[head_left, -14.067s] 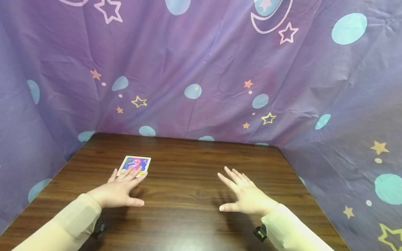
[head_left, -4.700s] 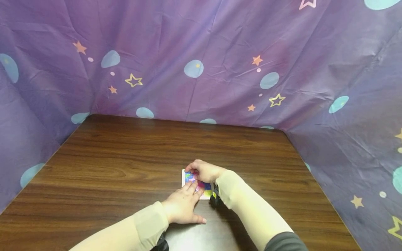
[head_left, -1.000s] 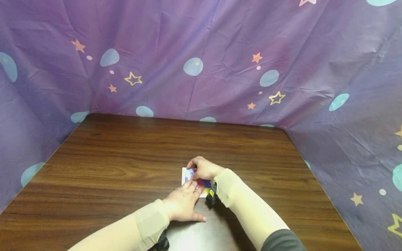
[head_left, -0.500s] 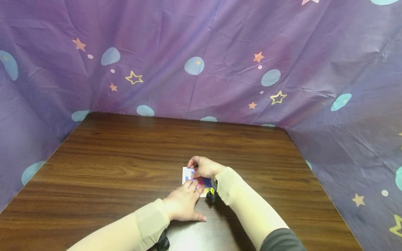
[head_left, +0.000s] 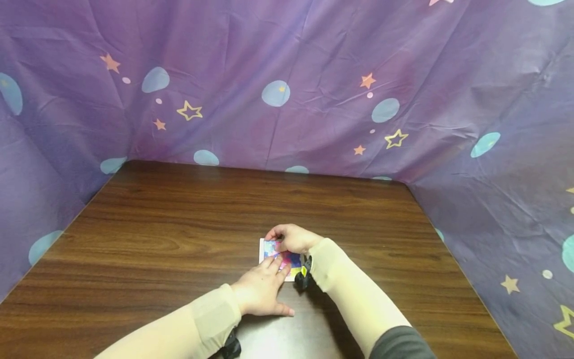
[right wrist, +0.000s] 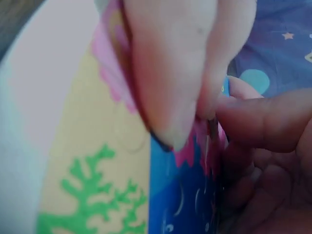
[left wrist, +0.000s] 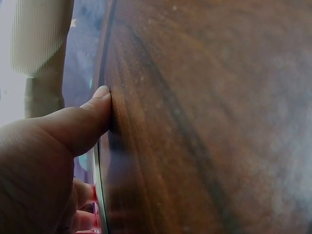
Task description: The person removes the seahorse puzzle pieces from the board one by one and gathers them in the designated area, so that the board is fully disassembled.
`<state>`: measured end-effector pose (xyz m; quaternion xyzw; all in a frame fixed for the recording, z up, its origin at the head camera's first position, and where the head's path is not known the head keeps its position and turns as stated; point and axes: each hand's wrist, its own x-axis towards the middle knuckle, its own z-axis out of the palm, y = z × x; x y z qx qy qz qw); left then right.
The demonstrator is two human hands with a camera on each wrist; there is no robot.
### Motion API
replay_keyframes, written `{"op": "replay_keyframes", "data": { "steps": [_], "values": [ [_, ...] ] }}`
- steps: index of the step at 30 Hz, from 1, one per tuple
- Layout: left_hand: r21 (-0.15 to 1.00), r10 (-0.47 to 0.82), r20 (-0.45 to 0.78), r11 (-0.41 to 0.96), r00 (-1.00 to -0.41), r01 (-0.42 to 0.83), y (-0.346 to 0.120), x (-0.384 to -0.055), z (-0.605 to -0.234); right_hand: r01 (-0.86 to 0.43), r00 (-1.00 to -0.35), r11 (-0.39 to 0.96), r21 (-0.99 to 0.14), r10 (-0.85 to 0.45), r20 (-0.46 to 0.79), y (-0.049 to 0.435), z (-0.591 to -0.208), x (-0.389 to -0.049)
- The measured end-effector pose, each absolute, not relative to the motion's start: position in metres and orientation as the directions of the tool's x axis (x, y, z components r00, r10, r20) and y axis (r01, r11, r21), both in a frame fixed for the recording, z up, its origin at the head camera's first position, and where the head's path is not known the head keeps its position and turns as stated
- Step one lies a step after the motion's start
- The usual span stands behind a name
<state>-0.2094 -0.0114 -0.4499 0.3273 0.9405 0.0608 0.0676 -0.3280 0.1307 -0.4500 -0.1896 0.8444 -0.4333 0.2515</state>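
A small square picture card (head_left: 294, 261) with a white border lies on the brown wooden table, showing blue, pink and yellow. Straight fingers of my left hand (head_left: 262, 291) press on its lower left part, the thumb spread out over the tabletop. At its top edge, my right hand (head_left: 296, 239) curls its index finger over the rim, thumb on the printed face. The right wrist view shows green coral (right wrist: 87, 187) on the card, with my right thumb (right wrist: 273, 119) beside the left fingers (right wrist: 170, 73). I cannot tell whether a loose piece is pinched there.
The wooden table (head_left: 179, 209) stretches to a purple curtain (head_left: 224, 75) printed with stars and blue ovals. The curtain surrounds its back and both sides. A dark wrist device (head_left: 302, 280) on my right arm hangs close to the card's lower right corner.
The card, first at the left under my left hand, has come to the middle front. My right hand, formerly apart and spread, has joined it. Over the last second both hands barely move.
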Motion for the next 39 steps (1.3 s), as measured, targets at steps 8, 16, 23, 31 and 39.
{"op": "replay_keyframes", "data": {
  "steps": [8,16,23,31,39],
  "values": [
    [0.154,0.628,-0.076,0.775,-0.774,0.613,-0.0107,-0.2096,-0.4511,-0.064,-0.804,0.537,-0.841,-0.527,-0.275,0.1304,-0.4509,-0.3285],
    [0.146,0.629,-0.071,0.774,-0.774,0.616,-0.0106,-0.2103,-0.4518,-0.061,-0.815,0.519,-0.853,-0.519,-0.257,0.1298,-0.4534,-0.3294],
    [0.152,0.63,-0.071,0.773,-0.774,0.616,-0.0106,-0.2097,-0.4518,-0.092,-0.819,0.498,-0.863,-0.53,-0.219,0.1298,-0.4538,-0.3289],
    [0.151,0.629,-0.073,0.774,-0.774,0.615,-0.011,-0.2099,-0.4505,-0.092,-0.824,0.487,-0.868,-0.527,-0.209,0.1303,-0.4528,-0.3281],
    [0.166,0.626,-0.081,0.776,-0.775,0.609,-0.0113,-0.2099,-0.4505,-0.012,-0.835,0.458,-0.889,-0.493,-0.243,0.1314,-0.4543,-0.327]
  ]
}}
